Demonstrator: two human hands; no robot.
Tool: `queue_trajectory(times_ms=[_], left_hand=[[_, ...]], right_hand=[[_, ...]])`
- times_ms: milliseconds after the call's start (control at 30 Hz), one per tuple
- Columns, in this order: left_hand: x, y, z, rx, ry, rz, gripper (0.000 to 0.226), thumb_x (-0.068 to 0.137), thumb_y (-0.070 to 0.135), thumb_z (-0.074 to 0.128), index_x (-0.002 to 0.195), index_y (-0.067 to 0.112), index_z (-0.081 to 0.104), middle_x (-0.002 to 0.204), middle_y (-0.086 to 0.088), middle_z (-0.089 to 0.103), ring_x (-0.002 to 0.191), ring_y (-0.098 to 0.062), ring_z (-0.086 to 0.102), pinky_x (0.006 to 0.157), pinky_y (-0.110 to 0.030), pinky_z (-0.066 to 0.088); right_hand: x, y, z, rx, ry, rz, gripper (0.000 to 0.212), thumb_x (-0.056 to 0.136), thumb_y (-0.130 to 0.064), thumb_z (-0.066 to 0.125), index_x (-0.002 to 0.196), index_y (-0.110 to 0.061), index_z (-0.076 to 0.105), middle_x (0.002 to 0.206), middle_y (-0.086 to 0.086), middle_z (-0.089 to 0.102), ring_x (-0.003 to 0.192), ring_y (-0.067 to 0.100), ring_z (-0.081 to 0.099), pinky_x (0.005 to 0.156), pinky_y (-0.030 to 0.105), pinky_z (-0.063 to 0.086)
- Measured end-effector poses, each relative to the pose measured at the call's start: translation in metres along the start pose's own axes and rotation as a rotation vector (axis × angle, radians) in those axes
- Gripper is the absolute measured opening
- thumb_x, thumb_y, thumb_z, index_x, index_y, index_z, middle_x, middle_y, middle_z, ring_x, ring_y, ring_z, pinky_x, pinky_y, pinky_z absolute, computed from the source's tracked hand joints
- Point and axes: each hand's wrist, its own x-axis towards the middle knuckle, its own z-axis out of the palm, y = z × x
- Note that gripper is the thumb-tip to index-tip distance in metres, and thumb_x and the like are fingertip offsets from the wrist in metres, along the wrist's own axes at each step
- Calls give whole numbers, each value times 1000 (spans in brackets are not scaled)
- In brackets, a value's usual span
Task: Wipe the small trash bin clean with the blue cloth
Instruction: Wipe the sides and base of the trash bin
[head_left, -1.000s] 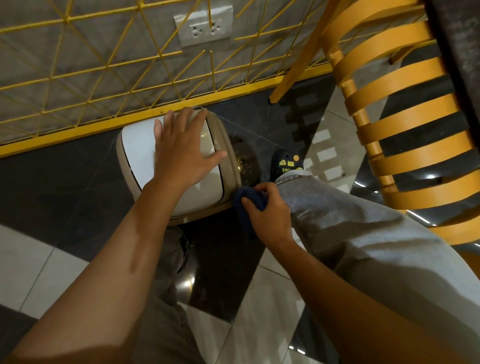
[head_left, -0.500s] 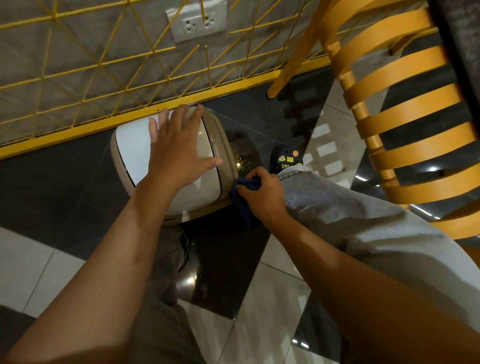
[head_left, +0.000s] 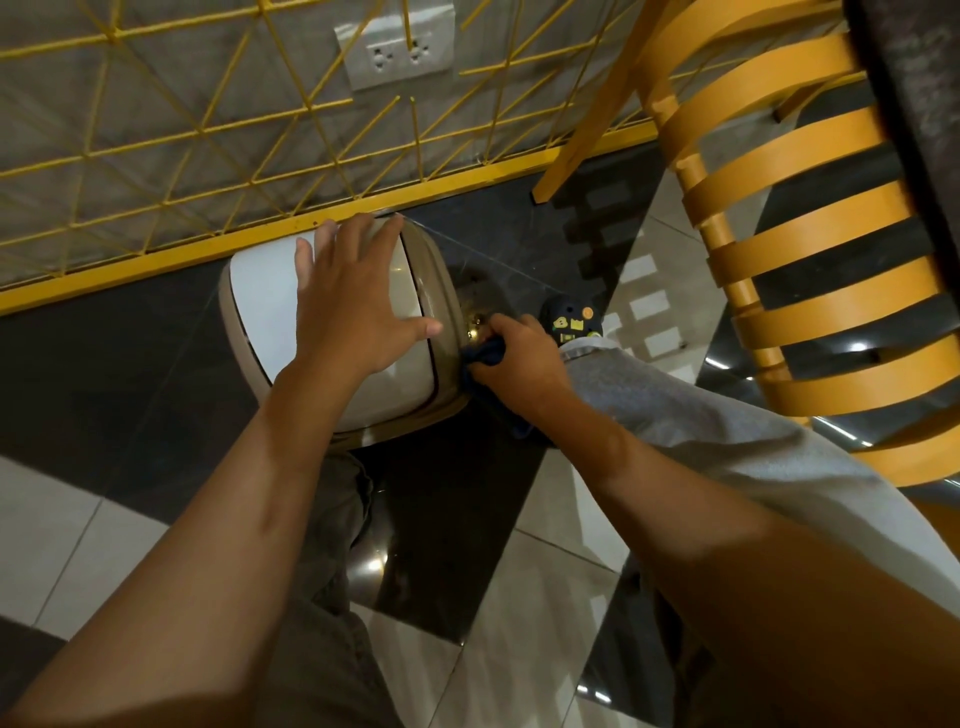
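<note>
Glossy black-and-white tile floor (head_left: 561, 525) | left hand (head_left: 349, 317) lay flat, fingers spread, on rounded beige plastic bin (head_left: 260, 317) | right hand (head_left: 519, 358) gripped bunched dark-blue cloth (head_left: 485, 356) against bin's side

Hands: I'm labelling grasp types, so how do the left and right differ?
The left hand lies flat, fingers spread; the right hand is curled round the cloth. The left hand rests on top of the bin; the right hand is at its side. Both are at the bin.
</note>
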Motion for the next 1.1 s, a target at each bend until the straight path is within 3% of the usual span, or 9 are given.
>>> queue_trajectory(times_ms=[100,233,333,467,633,733,833,933,1100], left_hand=[[0,0,0,-4,5,5,90,71,48,72,144,23,24,151,-5,23,141,-29,11,115,-46,-1],[-1,0,0,-4,-5,17,90,72,47,71,144,22,23,151,-5,22,141,-30,10,115,-46,-2],[0,-1,-1,-4,-19,23,91,72,47,71,144,22,22,151,-6,21,141,-30,9,114,-46,-3],[1,-2,-1,10,-32,24,93,72,47,71,145,22,21,151,-6,20,140,-29,11,114,-45,-3],[2,-3,0,22,-39,28,93,72,48,71,145,22,19,152,-7,18,140,-29,11,114,-46,-2],[2,-3,1,33,-38,29,94,72,49,71,145,23,19,152,-6,18,140,-29,11,114,-46,-2],[3,-3,2,37,-37,28,95,71,49,71,145,23,18,152,-5,18,140,-29,10,114,-46,-2],[4,-3,3,28,-30,23,96,70,48,72,145,23,18,151,-5,18,140,-30,10,114,-46,-2],[5,-2,3,12,-33,14,97,69,45,74,145,23,19,151,-4,19,141,-31,8,114,-46,-4]], right_hand=[[-18,11,15,101,19,23,18,79,-19,68,93,-13,59,109,9,54,91,15,49,69,15,36],[-21,12,21,185,76,26,14,77,-18,69,83,-15,57,101,10,58,87,18,56,72,24,44],[-20,10,16,151,94,-16,12,76,-14,69,83,-11,59,94,3,51,82,14,51,75,27,45],[-19,10,16,99,116,-77,10,77,-11,67,85,-8,62,91,-3,45,80,9,46,65,14,33],[-10,8,10,123,107,-69,9,76,-8,68,85,-7,65,92,-3,46,82,7,45,69,1,35],[-1,2,6,147,102,-47,8,77,-8,68,84,-6,66,95,3,55,84,10,50,66,12,37],[13,-6,0,117,103,-52,8,75,-9,69,83,-9,66,99,9,62,89,20,58,76,27,45],[31,-19,-7,70,71,-76,13,74,-11,70,75,-18,59,99,8,60,90,22,56,72,31,45],[61,-39,-15,-11,105,-94,21,74,-9,66,69,-23,51,102,12,63,94,29,60,78,40,52]])
